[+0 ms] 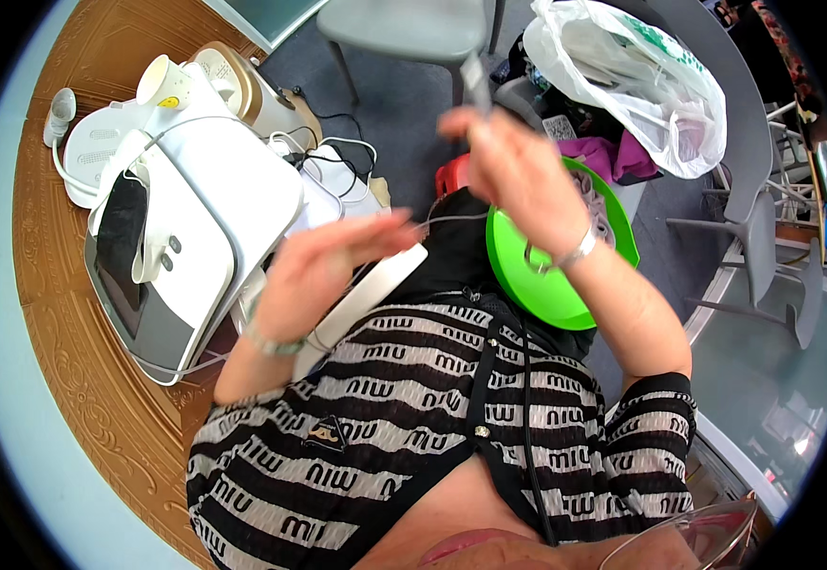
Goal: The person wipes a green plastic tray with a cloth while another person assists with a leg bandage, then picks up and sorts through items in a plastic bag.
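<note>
My left hand (328,267), blurred by motion, is raised left of my lap with its fingers close together. A thin grey cord (456,216) runs past its fingertips towards the green bowl; whether the fingers grip it I cannot tell. My right hand (516,174), also blurred, is over the bowl's left part, and a small pale object (476,80) sticks up from its fingers, too blurred to name. The bright green plastic bowl (563,288) rests by my lap, with grey-mauve fabric loops (593,199) inside. A metal ring (538,260) shows beside my right wrist.
On the brown embossed table (128,363) at left stand a white and grey machine (206,242), a paper cup (164,82), a shower-like handpiece (63,107) and tangled cables (335,160). A grey chair (406,25) stands ahead. At upper right lie a white plastic bag (627,71) and purple cloth (605,157).
</note>
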`<state>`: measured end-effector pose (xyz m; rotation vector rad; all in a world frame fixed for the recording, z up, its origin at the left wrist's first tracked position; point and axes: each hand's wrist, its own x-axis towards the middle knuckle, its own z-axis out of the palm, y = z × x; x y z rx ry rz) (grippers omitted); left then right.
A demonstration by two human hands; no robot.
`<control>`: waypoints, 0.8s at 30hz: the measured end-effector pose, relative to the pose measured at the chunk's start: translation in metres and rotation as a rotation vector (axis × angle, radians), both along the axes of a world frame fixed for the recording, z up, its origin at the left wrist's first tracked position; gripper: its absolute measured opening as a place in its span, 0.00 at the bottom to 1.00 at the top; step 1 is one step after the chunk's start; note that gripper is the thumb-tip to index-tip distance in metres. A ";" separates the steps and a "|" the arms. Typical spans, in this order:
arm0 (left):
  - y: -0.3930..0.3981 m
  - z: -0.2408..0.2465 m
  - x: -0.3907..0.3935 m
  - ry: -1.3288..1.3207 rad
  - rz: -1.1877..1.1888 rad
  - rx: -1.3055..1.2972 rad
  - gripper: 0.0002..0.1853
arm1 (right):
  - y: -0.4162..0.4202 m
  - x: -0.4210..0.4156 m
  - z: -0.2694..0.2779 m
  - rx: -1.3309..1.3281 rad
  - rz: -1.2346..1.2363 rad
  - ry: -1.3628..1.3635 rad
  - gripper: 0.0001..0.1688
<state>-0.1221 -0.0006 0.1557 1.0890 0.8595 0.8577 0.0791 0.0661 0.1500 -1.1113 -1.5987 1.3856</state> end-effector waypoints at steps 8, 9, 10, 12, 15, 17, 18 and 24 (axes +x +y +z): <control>0.028 -0.071 0.078 -0.353 -0.355 -0.603 0.18 | -0.076 0.040 -0.053 0.544 -0.143 -0.753 0.15; 0.026 -0.071 0.084 -0.328 -0.335 -0.613 0.17 | -0.080 0.043 -0.058 0.570 -0.139 -0.782 0.17; 0.024 -0.071 0.092 -0.302 -0.314 -0.623 0.16 | -0.083 0.046 -0.061 0.596 -0.134 -0.811 0.19; 0.022 -0.076 0.103 -0.293 -0.260 -0.617 0.15 | -0.086 0.052 -0.068 0.661 -0.134 -0.847 0.20; 0.026 -0.076 0.107 -0.296 -0.221 -0.632 0.14 | -0.094 0.053 -0.066 0.599 -0.125 -0.959 0.20; 0.024 -0.083 0.112 -0.258 -0.185 -0.556 0.13 | -0.097 0.052 -0.063 0.598 -0.145 -1.024 0.20; 0.023 -0.085 0.115 -0.243 -0.161 -0.546 0.13 | -0.099 0.052 -0.065 0.558 -0.133 -1.069 0.22; 0.031 -0.086 0.121 -0.429 0.016 -0.410 0.12 | -0.106 0.061 -0.051 0.616 -0.110 -1.077 0.27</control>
